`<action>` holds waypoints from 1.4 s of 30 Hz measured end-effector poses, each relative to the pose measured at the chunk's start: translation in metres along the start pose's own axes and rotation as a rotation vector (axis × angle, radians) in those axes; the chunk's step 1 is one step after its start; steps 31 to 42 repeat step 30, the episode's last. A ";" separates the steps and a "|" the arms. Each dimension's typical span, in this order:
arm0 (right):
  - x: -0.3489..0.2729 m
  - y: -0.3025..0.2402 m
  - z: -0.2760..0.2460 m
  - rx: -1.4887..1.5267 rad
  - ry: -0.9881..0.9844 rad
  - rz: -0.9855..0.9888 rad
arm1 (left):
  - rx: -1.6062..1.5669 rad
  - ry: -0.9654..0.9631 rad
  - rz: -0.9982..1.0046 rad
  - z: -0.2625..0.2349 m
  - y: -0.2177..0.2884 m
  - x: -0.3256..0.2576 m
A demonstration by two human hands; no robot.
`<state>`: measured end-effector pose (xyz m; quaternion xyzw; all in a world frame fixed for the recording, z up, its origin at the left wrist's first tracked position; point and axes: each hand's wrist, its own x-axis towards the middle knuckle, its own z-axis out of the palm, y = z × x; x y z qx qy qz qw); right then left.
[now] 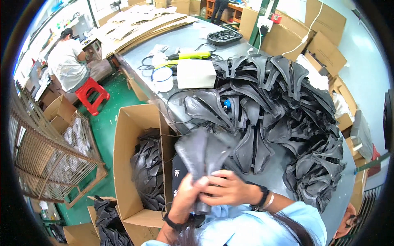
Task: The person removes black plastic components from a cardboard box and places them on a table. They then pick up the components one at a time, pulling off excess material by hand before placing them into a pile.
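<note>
- I am holding a dark grey, glossy plastic saddle shell (204,151) upright in front of me, its broad end fanning upward and its narrow end hidden down between my hands
- My left hand (186,196) is wrapping its grip around the lower left side of the shell, fingers closed on it, a black band sitting on that wrist
- My right hand (228,189) is lying across the lower front of the shell, fingers curled over it and touching my left hand, its grip also closed on the shell; a black watch and a pale bangle are showing on that wrist
- The shell is hanging over the near edge of the grey metal worktop (274,174), just right of an open brown cardboard box (128,164) on the green floor
- That box is holding more black shells (147,172) stacked inside it
- A large heap of black saddle shells (279,115) is covering the right part of the worktop, just beyond the one I am gripping
- Farther back on the worktop, a white square box (195,74), a white round tub (163,79) and a yellow-green handled tool (188,55) are lying close together with black cables
- A person in a grey shirt (65,61) is sitting by a red plastic stool (92,95), well apart on the left
</note>
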<state>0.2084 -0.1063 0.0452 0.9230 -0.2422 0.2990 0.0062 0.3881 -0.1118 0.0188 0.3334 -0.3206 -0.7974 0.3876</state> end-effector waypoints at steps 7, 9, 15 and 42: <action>-0.009 0.064 0.080 0.066 0.054 0.723 | -0.381 0.543 0.292 -0.076 0.010 0.013; -0.002 0.089 0.087 -0.101 0.029 0.757 | -0.389 0.397 0.270 -0.091 0.002 0.033; 0.018 0.136 0.096 -0.344 -0.156 0.674 | -0.423 0.254 0.200 -0.081 0.007 0.092; -0.025 0.041 0.066 0.101 -0.133 0.488 | 0.027 0.122 -0.241 -0.026 0.025 0.186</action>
